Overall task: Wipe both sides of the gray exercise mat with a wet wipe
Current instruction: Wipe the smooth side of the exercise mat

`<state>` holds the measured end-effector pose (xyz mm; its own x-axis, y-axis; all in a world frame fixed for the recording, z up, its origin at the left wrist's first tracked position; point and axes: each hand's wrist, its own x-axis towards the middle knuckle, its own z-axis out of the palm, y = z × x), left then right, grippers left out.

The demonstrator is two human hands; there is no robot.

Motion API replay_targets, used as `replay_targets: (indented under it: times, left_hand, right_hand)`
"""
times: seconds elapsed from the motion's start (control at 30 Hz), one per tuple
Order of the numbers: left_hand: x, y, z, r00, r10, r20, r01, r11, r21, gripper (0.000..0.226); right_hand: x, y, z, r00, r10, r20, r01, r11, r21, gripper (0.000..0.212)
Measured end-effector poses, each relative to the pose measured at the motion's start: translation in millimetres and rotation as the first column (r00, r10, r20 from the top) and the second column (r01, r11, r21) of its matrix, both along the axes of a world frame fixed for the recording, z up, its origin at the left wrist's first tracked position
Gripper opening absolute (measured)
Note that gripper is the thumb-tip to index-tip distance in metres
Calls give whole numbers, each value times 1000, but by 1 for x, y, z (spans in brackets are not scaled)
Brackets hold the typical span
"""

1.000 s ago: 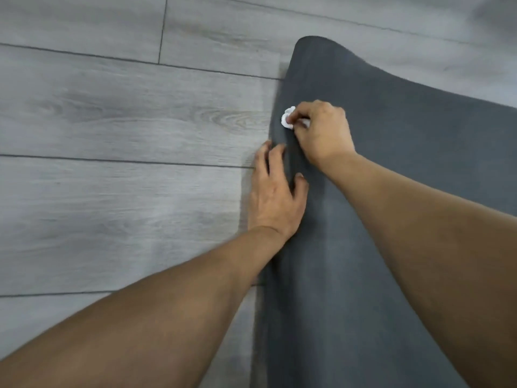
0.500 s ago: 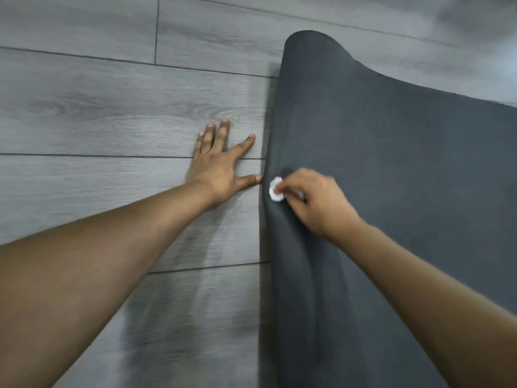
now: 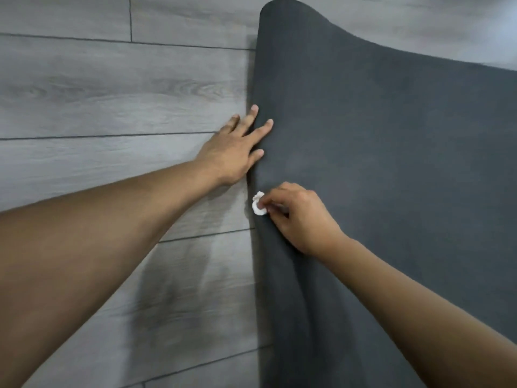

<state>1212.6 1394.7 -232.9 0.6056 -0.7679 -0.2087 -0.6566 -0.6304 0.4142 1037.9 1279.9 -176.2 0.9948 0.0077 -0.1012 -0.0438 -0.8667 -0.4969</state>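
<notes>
The dark gray exercise mat (image 3: 377, 169) lies spread on the floor and fills the right half of the view, its left edge running down the middle. My right hand (image 3: 296, 217) pinches a small crumpled white wet wipe (image 3: 258, 204) and holds it against the mat right at that left edge. Above it, my left hand (image 3: 237, 147) lies flat with straight spread fingers, fingertips resting on the mat's edge and palm over the floor.
Gray wood-look floor planks (image 3: 112, 93) cover the whole left side and the far strip beyond the mat. The mat's far left corner (image 3: 277, 12) is rounded and slightly raised.
My left hand went from the mat's edge out onto the floor and has come back onto the edge, farther up. My right hand drew the wipe down the left edge toward me.
</notes>
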Motion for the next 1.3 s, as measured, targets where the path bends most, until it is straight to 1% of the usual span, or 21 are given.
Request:
replay_targets:
  times: [0.07, 0.1, 0.13, 0.17, 0.23, 0.27, 0.3, 0.43, 0.5, 0.53, 0.57, 0.63, 0.67, 0.73, 0.8, 0.87, 1.0, 1.07, 1.13, 1.23, 1.3]
  left_hand:
    - [2, -5, -5, 1000, 23, 14, -23, 999, 40, 63]
    - [3, -7, -3, 1000, 20, 12, -20, 998, 54, 62]
    - [3, -7, -2, 1000, 18, 3, -18, 998, 68, 62]
    - [3, -8, 1, 1000, 16, 0, -16, 996, 87, 62]
    - [4, -8, 6, 1000, 22, 1, -22, 992, 125, 62]
    - [4, -9, 9, 1000, 30, -2, -30, 990, 141, 62]
    - [3, -9, 12, 999, 39, -3, -38, 987, 159, 62]
    - [-8, -17, 30, 999, 49, 22, -52, 964, 260, 62]
    - [-15, -22, 39, 994, 43, 102, -73, 948, 309, 62]
    - [-20, -23, 46, 987, 25, 161, -74, 950, 305, 62]
    - [-27, -24, 52, 975, -2, 224, -61, 959, 277, 58]
    - [-42, -22, 61, 945, -75, 317, 10, 979, 204, 40]
    - [-50, -17, 62, 944, -88, 317, 32, 984, 177, 31]
    - [-63, -5, 56, 983, 1, 184, -17, 996, 89, 33]
    - [-71, 7, 50, 995, 93, -41, -93, 996, 4, 51]
    - [-77, 17, 45, 985, 93, -143, -96, 995, -13, 62]
    - [-84, 17, 34, 991, 33, -130, -31, 999, 21, 64]
    - [-88, 18, 32, 993, 39, -112, -36, 999, 35, 66]
    - [-97, 23, 36, 995, 44, -84, -43, 999, 20, 72]
    - [-124, 30, 41, 1000, -22, 10, 22, 1000, -5, 69]
    - [-140, 35, 38, 998, -54, 21, 54, 998, -6, 63]
  right_hand:
    - [8, -9, 2, 988, 151, -9, -151, 984, -94, 17]
    - [22, -18, 0, 990, 143, 13, -138, 974, -179, 17]
    - [39, -30, -2, 998, 43, 53, -28, 967, -252, 17]
    - [57, -44, -1, 991, -109, 73, 126, 948, -292, 19]
    - [77, -59, -4, 932, -352, 86, 362, 892, -270, 22]
    - [75, -55, -5, 922, -380, 77, 387, 890, -241, 22]
    - [66, -44, -4, 934, -353, 54, 357, 910, -213, 21]
    - [-16, 1, 4, 995, -102, 6, 102, 994, -43, 16]
    - [-26, -8, 5, 1000, -2, -25, 0, 996, -86, 17]
    - [-16, -23, 3, 1000, -20, 0, 20, 986, -164, 16]
    - [-2, -39, 1, 992, -118, 37, 123, 965, -231, 17]
    - [24, -72, 1, 925, -376, 63, 378, 883, -278, 22]
    - [33, -82, -1, 884, -463, 63, 462, 847, -264, 26]
    - [34, -75, -2, 854, -519, 42, 516, 834, -197, 30]
    - [11, -42, 3, 893, -450, 11, 448, 888, -106, 27]
    - [-27, -8, 4, 952, -305, -2, 305, 952, -25, 21]
    - [-95, 17, 9, 994, -85, -65, 89, 995, 55, 15]
    - [-96, 4, 8, 997, 26, -75, -27, 1000, -1, 15]
    - [-78, -13, 5, 998, -46, -33, 43, 995, -91, 16]
    - [-61, -15, 3, 958, -286, 0, 283, 947, -150, 17]
    - [-78, 7, 5, 962, -274, -24, 269, 956, -120, 16]
